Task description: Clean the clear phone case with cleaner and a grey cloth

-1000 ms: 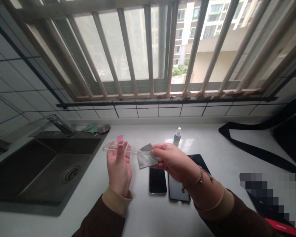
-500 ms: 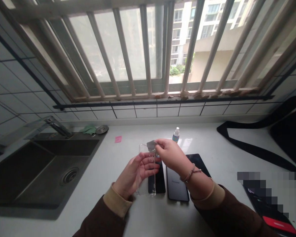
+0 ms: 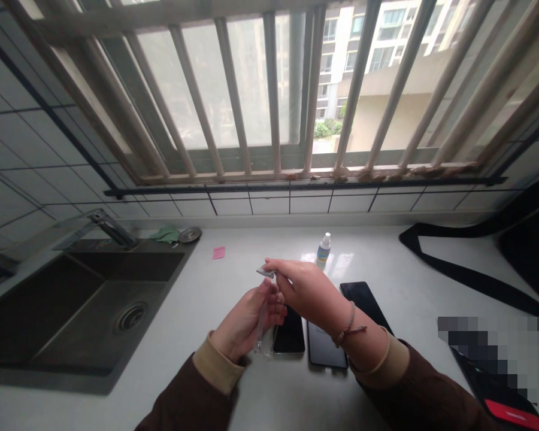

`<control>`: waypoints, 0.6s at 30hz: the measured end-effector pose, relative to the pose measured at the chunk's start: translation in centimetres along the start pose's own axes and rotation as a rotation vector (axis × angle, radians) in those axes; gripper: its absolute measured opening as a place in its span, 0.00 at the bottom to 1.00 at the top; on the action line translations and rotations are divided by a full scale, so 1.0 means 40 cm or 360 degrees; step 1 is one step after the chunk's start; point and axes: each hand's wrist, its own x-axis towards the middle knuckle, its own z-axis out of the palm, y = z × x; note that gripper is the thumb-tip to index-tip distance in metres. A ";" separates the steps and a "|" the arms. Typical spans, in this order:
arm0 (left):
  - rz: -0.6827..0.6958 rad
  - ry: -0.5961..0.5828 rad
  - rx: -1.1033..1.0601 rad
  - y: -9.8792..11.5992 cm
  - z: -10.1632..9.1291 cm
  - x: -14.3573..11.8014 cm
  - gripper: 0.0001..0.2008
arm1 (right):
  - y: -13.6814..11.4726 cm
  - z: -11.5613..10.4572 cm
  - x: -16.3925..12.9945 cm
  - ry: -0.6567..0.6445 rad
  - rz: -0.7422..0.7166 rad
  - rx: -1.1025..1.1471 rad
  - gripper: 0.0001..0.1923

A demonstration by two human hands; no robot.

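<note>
My left hand [image 3: 247, 320] grips a clear phone case [image 3: 261, 333], held almost edge-on above the white counter [image 3: 197, 305]. My right hand [image 3: 303, 287] pinches a small grey cloth [image 3: 266, 272] against the top end of the case. Under the hands lie three dark phones side by side: one [image 3: 289, 336] just right of the case, a second [image 3: 326, 350] partly under my right wrist, a third [image 3: 365, 301] farther right.
A small spray bottle [image 3: 324, 248] stands behind the hands, a pink note [image 3: 218, 252] to its left. A dark sink [image 3: 72, 305] with a tap [image 3: 112, 227] fills the left. A black strap [image 3: 453, 269] crosses the right; a barred window runs along the back.
The case went from flat and sideways at the left to near my right hand and turned edge-on. The cloth, hanging loose a second ago, is now bunched at the case's top end.
</note>
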 end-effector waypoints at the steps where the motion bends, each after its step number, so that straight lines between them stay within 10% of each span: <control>1: -0.0007 0.0023 -0.0029 -0.001 -0.001 0.001 0.28 | 0.005 0.000 0.001 -0.0031 -0.0022 -0.0047 0.20; 13: -0.0158 0.0374 -0.0165 0.006 -0.011 0.024 0.12 | 0.040 0.006 -0.001 -0.0101 -0.0426 -0.0218 0.23; 18: -0.0067 0.0196 -0.0352 0.002 -0.026 0.040 0.05 | 0.010 0.011 -0.006 -0.0206 -0.0724 -0.0274 0.15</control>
